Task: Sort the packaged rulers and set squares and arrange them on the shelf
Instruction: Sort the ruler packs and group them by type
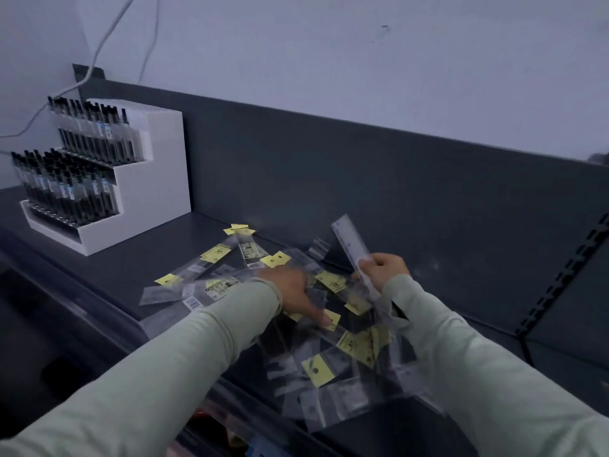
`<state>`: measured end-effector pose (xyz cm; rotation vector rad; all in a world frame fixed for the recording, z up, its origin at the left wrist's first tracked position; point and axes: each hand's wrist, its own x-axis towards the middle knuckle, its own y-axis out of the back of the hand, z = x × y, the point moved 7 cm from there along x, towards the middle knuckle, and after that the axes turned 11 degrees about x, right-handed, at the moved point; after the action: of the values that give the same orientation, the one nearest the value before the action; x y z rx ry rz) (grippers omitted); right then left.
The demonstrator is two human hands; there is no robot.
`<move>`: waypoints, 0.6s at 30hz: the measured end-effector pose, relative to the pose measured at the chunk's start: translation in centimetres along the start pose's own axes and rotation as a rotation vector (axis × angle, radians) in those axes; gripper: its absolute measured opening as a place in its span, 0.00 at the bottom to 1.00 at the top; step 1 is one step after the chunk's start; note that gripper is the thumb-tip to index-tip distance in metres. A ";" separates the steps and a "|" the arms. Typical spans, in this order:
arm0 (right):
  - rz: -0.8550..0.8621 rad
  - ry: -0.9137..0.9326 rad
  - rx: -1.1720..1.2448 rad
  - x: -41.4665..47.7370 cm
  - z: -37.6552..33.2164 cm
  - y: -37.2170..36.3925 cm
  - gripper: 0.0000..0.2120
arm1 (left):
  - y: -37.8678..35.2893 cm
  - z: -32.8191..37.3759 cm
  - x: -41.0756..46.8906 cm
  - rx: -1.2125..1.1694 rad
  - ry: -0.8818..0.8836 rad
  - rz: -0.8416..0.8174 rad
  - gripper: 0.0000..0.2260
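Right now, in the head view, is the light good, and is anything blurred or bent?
Head view: light dim and bluish; the left hand is motion-blurred over the pile of clear plastic packets with yellow tags; the right hand, gripping a clear plastic ruler, looks sharper; the dark grey shelf back panel runs slanted, slightly bowed.

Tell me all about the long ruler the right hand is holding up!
The ruler is long, flat and see-through, like clear plastic, with faint marks along it that are too blurred to read. It stands tilted, its top end leaning up and left in front of the shelf's dark back panel. The right hand grips its lower part, and below the hand it runs down into the pile of packets.
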<state>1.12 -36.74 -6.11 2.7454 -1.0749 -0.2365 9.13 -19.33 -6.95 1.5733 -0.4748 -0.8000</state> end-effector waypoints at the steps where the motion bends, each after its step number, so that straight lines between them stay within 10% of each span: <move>1: -0.049 -0.023 0.056 -0.3 0.1 -0.3 0.09 | 0.0 0.6 -0.1 0.099 -0.004 -0.010 0.36; 12: -0.074 -0.151 0.208 -2.4 1.2 -0.2 0.11 | 1.1 0.3 0.5 -0.473 0.049 0.162 0.03; 18: -0.035 -0.124 0.376 -3.4 0.9 -0.9 0.10 | 3.3 -0.7 0.4 -1.285 0.093 0.340 0.11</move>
<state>-0.97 -33.84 -6.96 3.1197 -1.2118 -0.2331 10.35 -19.72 -3.84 0.3142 -0.0737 -0.5475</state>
